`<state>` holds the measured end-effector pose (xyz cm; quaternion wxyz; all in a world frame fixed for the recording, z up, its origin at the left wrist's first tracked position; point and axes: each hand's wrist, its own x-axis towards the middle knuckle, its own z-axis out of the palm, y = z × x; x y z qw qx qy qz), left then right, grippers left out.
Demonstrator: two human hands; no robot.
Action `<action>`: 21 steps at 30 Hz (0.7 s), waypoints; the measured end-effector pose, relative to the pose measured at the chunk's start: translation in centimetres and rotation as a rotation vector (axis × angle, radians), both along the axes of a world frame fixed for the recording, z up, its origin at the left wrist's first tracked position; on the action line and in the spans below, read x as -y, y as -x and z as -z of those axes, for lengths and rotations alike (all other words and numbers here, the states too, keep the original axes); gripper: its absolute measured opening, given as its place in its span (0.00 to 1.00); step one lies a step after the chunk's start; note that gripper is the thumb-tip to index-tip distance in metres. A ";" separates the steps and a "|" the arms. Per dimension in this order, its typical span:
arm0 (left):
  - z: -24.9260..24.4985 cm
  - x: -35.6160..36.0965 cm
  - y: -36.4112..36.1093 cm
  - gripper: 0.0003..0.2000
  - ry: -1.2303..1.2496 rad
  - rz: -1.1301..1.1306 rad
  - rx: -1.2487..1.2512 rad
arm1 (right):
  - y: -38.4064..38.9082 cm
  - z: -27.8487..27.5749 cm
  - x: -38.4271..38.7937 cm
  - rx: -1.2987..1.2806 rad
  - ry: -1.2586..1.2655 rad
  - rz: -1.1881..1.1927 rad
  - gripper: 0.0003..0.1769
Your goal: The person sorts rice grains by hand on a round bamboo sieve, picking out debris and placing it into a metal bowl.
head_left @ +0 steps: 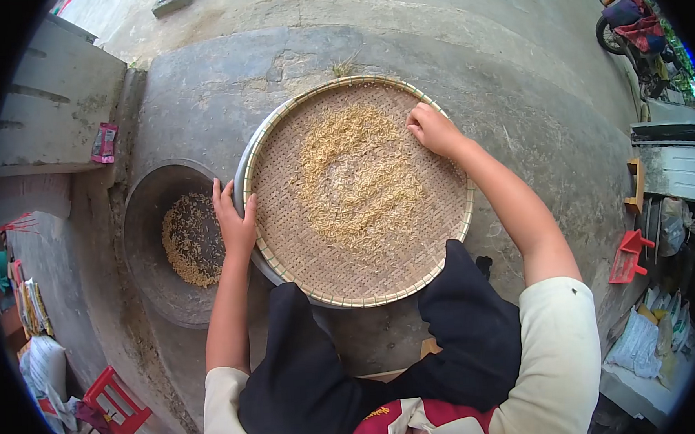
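Observation:
A round woven tray (286, 252) rests over a grey basin at my knees, with unhusked grain (361, 185) spread across its middle. My left hand (236, 221) lies at the tray's left rim, thumb on the rim side and fingers apart. Over the tray's upper right part, near the rim, is my right hand (432, 128), its fingers curled together; whatever they may hold is too small to make out. Left of the tray, a dark round bowl (148, 243) has more grain (182, 240) in it, partly hidden behind my left forearm.
A concrete block structure (58, 98) with a pink packet (104, 143) stands at the upper left. Red plastic stools are at the lower left (117, 403) and right (629, 257). Sacks (637, 343) lie at the lower right, and a motorbike (629, 37) is at the upper right.

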<state>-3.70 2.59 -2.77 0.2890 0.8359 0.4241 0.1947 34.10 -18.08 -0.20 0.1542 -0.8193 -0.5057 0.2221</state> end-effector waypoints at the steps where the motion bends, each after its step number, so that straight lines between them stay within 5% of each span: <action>1: 0.0 0.0 0.0 0.27 0.000 -0.001 -0.003 | 0.1 0.0 0.0 0.000 0.001 -0.001 0.05; 21: 0.1 -0.1 0.0 0.27 0.005 0.001 0.004 | 0.4 0.2 -0.5 0.152 0.047 -0.209 0.03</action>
